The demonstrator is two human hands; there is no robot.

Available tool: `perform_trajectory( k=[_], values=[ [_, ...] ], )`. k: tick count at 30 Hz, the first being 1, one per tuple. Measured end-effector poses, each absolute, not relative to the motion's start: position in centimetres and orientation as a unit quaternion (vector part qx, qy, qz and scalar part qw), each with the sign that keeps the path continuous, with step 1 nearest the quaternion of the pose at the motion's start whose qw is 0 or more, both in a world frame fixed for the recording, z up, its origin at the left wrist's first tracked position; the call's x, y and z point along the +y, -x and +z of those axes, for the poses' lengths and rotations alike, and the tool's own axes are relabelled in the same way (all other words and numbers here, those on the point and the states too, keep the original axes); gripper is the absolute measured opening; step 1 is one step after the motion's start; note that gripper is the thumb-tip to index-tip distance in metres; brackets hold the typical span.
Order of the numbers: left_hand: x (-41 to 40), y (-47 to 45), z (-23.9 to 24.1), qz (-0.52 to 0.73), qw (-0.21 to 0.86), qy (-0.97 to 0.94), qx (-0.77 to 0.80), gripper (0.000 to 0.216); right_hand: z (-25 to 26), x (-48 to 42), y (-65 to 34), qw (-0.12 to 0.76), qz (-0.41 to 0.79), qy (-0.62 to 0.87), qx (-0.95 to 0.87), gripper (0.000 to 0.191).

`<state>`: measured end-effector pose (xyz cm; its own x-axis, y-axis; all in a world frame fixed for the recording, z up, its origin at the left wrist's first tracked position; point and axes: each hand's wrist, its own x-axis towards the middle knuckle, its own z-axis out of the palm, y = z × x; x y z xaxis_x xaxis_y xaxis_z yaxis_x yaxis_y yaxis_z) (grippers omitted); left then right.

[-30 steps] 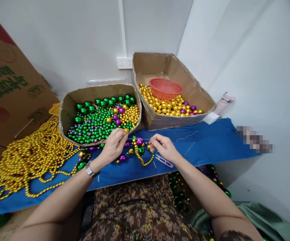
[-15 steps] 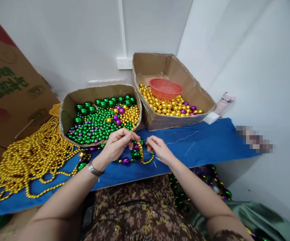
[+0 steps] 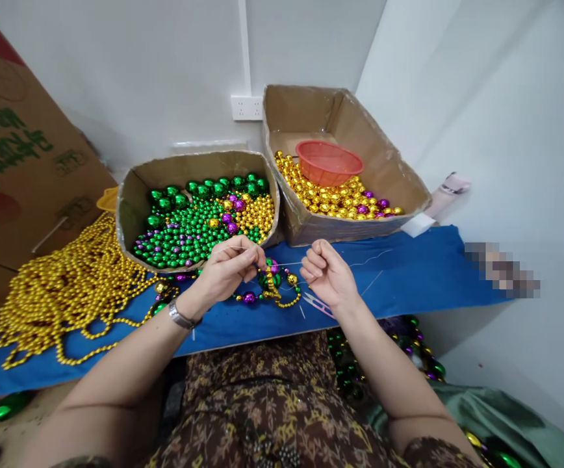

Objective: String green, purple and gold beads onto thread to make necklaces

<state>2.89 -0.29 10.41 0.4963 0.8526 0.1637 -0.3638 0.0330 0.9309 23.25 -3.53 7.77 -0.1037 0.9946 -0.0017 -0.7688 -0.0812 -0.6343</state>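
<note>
My left hand [image 3: 234,263], a watch on its wrist, pinches a thin white thread near the beads. The thread [image 3: 288,264] runs taut across to my right hand [image 3: 325,270], which is closed in a fist around it. Below and between the hands lies a bead garland [image 3: 249,298] of green, purple and gold balls, with a short loop of small gold beads [image 3: 289,302] hanging by my left fingertips. Pink-handled snips [image 3: 318,304] rest on the blue cloth [image 3: 399,273] just below my right hand, partly covered by the wrist.
Behind the hands stand a cardboard box [image 3: 121,221] of green, gold and purple beads and a larger box [image 3: 350,229] with gold balls and a red basket [image 3: 328,162]. Gold bead strings [image 3: 72,292] are heaped at left. Scissors-like white paper [image 3: 417,225] lies right.
My right hand has moved right, away from my left, and closed into a fist, stretching the thread between them. The snips have come into clearer view.
</note>
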Motion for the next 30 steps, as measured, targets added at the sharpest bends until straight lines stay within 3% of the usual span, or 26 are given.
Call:
perform_trajectory(
  k=[4,7,11,14,18,22,27,30],
  values=[
    [-0.1,-2.3,9.4,0.436,0.681,-0.528,0.260,0.024,5.9,-3.5,-23.6,0.624,0.664,0.287,-0.295,0.030],
    [0.2,-2.8,9.9,0.452,0.655,-0.546,0.261,0.022,6.6,-3.4,-24.1,0.604,0.561,0.362,-0.436,0.021],
    [0.8,-3.9,12.5,0.456,0.626,-0.586,0.238,0.021,9.6,-3.0,-24.8,0.419,0.228,0.471,-0.742,0.026],
    [1.5,-4.6,14.6,0.457,0.616,-0.603,0.219,0.023,11.6,-2.3,-25.1,0.269,-0.024,0.467,-0.842,0.029],
    [2.5,-5.1,17.6,0.472,0.572,-0.637,0.208,0.024,14.2,-0.5,-25.1,0.207,-0.219,0.442,-0.845,0.039],
    [3.0,-4.9,21.7,0.480,0.523,-0.674,0.207,0.021,18.3,1.6,-24.7,0.217,-0.299,0.421,-0.828,0.043],
    [2.4,-4.2,27.4,0.503,0.462,-0.706,0.186,0.020,25.2,2.7,-23.7,0.242,-0.285,0.396,-0.839,0.044],
    [1.9,-3.9,30.7,0.515,0.367,-0.740,0.230,0.025,29.5,2.5,-23.1,0.267,-0.267,0.377,-0.846,0.048]
  ],
)
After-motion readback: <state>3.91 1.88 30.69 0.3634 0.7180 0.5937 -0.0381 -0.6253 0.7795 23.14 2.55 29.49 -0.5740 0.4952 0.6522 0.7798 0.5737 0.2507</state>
